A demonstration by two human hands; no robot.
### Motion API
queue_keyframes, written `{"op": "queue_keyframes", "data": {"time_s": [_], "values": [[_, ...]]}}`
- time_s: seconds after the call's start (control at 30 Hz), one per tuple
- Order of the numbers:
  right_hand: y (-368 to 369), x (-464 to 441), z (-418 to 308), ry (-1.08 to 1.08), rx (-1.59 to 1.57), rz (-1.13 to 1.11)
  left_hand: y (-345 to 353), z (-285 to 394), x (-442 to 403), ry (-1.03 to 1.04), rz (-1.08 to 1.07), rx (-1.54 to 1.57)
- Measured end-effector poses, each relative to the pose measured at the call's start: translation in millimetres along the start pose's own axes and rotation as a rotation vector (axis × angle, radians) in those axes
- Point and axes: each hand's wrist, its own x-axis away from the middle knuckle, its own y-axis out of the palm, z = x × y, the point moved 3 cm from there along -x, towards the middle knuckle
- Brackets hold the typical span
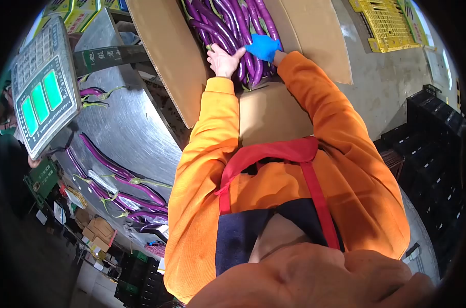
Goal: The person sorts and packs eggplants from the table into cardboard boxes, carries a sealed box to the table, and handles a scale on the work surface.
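Note:
Long purple eggplants (pixel 225 25) lie packed lengthwise in an open cardboard box (pixel 274 113) at the top centre, its flaps folded outward. My left hand (pixel 224 60) is bare and rests on the left part of the pile near the box's close end, fingers spread. Beside it, my right hand (pixel 264 48) wears a blue glove and touches the eggplants on the right; its fingers are partly hidden and hard to make out. The thumb of my left hand comes close to the glove.
A scale display (pixel 43 97) with green screens stands at the left. More eggplants (pixel 135 190) lie on a metal table (pixel 135 118). A yellow crate (pixel 384 23) is at the upper right, with black crates (pixel 423 159) below it. Cartons (pixel 99 231) sit at the lower left.

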Motion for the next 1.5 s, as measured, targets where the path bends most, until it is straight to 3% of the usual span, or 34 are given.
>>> {"op": "queue_keyframes", "data": {"time_s": [0.1, 0.17, 0.3, 0.4, 0.5, 0.53, 0.63, 0.7, 0.87, 0.93, 1.03, 1.13, 1.2, 1.27, 1.33, 1.43, 1.5], "values": [[-26, 9, -1, 0.102, -0.019, -0.036, -2, -4, 6, 0.024, -0.124, -0.121], [-48, 14, 3, 0.061, 0.035, 0.092, 2, -11, 3, 0.012, -0.152, -0.092], [-33, 0, 2, 0.147, 0.167, 0.123, 0, -12, -5, 0.054, -0.204, -0.035], [-28, -18, 3, 0.06, 0.174, 0.187, -7, -19, -6, 0.095, -0.243, -0.034], [-6, -19, 13, 0.063, 0.151, 0.182, -9, -29, -17, -0.123, -0.344, 0.35], [4, -20, 17, 0.091, 0.136, 0.147, -12, -26, -18, -0.119, -0.335, 0.349], [18, -20, 32, 0.113, 0.173, 0.002, -22, -30, -2, -0.4, -0.19, 1.034], [32, -12, 41, 0.111, 0.29, -0.216, -41, -25, 13, -0.399, -0.205, 1.116], [-14, -3, -6, 0.025, 0.304, -0.237, -110, 10, 31, -0.247, -0.277, 1.438], [-18, -7, -22, -0.104, 0.062, 0.036, -123, 9, 35, -0.25, -0.267, 1.44], [14, -24, -49, -0.275, -0.04, 0.161, -129, 11, 37, -0.222, -0.261, 1.457], [20, -34, -54, -0.152, -0.033, 0.199, -100, 13, 36, -0.037, -0.066, 0.897], [18, -38, -55, -0.095, -0.02, 0.224, -53, -17, 20, 0.058, -0.076, 0.583], [17, -50, -49, -0.076, -0.037, 0.062, -11, -51, 9, -0.092, -0.132, 0.369], [19, -53, -42, -0.067, -0.032, -0.024, -17, -38, 13, -0.079, -0.121, 0.265], [20, -44, -29, 0.011, -0.116, 0.165, -27, -16, 26, -0.058, -0.111, 0.044], [13, -42, -22, -0.006, -0.124, 0.198, -24, 6, 34, 0.098, -0.131, -0.392]]}}
